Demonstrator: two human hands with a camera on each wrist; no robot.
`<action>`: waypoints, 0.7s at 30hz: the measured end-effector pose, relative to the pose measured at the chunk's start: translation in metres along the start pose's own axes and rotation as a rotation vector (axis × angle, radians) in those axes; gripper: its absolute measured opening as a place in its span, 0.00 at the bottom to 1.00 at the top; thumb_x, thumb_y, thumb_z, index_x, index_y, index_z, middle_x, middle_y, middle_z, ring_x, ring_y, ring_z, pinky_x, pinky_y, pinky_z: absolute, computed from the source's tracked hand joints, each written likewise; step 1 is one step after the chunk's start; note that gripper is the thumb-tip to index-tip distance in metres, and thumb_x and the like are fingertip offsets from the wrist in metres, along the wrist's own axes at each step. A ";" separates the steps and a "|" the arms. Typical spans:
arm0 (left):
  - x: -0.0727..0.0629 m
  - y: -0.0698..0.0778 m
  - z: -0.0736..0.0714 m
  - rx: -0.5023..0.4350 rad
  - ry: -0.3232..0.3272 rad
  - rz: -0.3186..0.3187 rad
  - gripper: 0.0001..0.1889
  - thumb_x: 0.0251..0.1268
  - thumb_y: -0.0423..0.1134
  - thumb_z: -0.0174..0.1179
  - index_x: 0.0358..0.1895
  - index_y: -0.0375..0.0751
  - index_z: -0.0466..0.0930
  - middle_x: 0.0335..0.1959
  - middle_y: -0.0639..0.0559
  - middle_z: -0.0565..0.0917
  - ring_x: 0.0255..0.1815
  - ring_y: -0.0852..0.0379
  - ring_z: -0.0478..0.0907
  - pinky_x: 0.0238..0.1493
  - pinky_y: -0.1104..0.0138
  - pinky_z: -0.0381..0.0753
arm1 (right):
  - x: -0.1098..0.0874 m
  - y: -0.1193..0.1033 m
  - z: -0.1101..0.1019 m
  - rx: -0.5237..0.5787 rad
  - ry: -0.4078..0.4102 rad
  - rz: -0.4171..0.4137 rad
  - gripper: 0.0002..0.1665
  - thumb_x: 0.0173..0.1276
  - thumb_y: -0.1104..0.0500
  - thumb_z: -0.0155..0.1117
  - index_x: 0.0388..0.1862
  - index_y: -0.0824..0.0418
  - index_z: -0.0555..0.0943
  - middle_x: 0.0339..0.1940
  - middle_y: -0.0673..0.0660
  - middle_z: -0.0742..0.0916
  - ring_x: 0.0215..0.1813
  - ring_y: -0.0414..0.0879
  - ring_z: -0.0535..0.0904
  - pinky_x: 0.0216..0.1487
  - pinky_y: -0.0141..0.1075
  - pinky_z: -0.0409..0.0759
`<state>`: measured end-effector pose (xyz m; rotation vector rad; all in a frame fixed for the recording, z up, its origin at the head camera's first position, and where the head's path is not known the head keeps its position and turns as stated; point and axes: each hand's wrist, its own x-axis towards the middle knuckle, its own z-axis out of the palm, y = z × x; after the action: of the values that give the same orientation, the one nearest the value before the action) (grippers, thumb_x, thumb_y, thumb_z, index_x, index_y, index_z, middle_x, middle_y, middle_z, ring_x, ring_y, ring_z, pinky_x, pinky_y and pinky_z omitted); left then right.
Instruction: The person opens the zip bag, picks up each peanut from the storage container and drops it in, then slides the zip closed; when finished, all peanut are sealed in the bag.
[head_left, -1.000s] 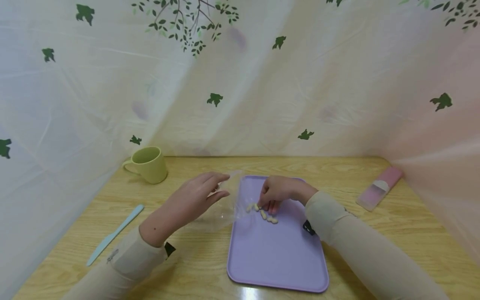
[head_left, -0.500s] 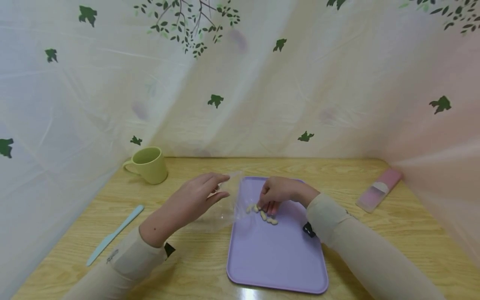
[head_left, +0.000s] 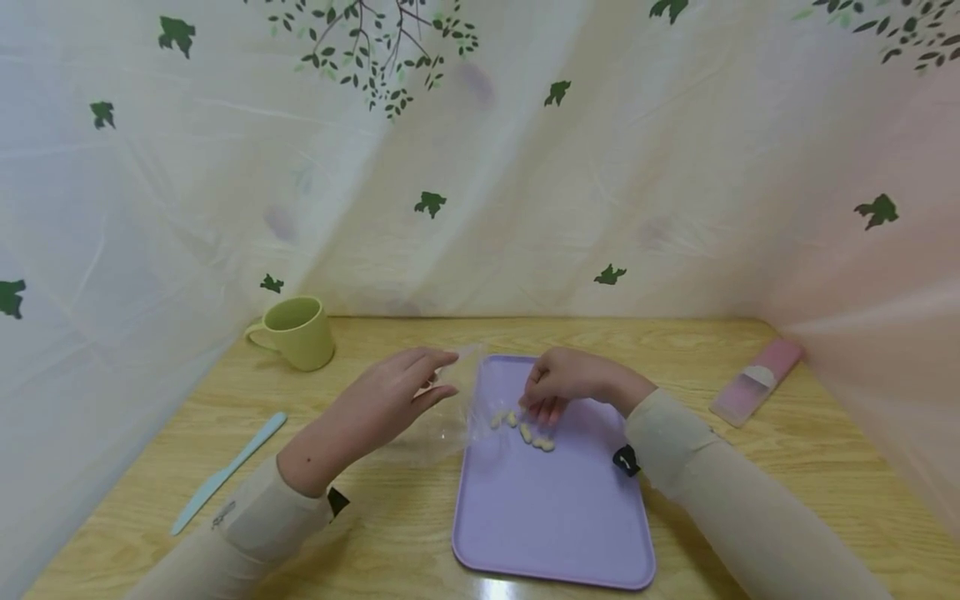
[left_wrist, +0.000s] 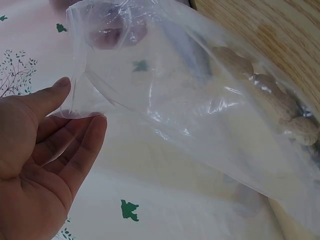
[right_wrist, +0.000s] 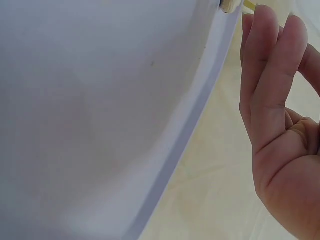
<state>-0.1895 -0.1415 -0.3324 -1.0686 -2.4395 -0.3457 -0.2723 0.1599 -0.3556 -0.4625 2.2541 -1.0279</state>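
Note:
My left hand (head_left: 390,396) holds the edge of a clear plastic bag (left_wrist: 165,95), thumb and fingers parted at its rim. The bag reaches over the left side of a lilac tray (head_left: 555,517). Several peanuts (head_left: 527,432) lie in a short curved row on the tray; the leftmost look partly covered by the film. In the left wrist view, peanuts (left_wrist: 277,97) show through or behind the bag. Above the row is my right hand (head_left: 570,379), thumb and forefinger brought together and other fingers bent down. What lies between those fingertips is hidden.
A green mug (head_left: 300,333) stands at the back left, and a pale blue plastic knife (head_left: 228,471) lies at the left. A pink and clear case (head_left: 757,382) rests at the right. Patterned curtains (head_left: 495,167) enclose the wooden table (head_left: 390,533).
My right hand has lifted slightly and shifted a little to the right, away from the peanuts. My left hand and the bag have stayed in place.

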 end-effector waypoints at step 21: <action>0.000 0.002 0.000 -0.001 -0.009 -0.016 0.24 0.73 0.43 0.70 0.67 0.36 0.81 0.57 0.44 0.90 0.46 0.54 0.90 0.51 0.59 0.92 | -0.026 -0.025 -0.004 0.035 0.028 -0.101 0.10 0.74 0.56 0.70 0.44 0.63 0.88 0.46 0.66 0.94 0.40 0.50 0.93 0.42 0.40 0.93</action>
<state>-0.1884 -0.1402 -0.3319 -1.0538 -2.4568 -0.3485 -0.2539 0.1603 -0.3247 -0.5554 2.2532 -1.1294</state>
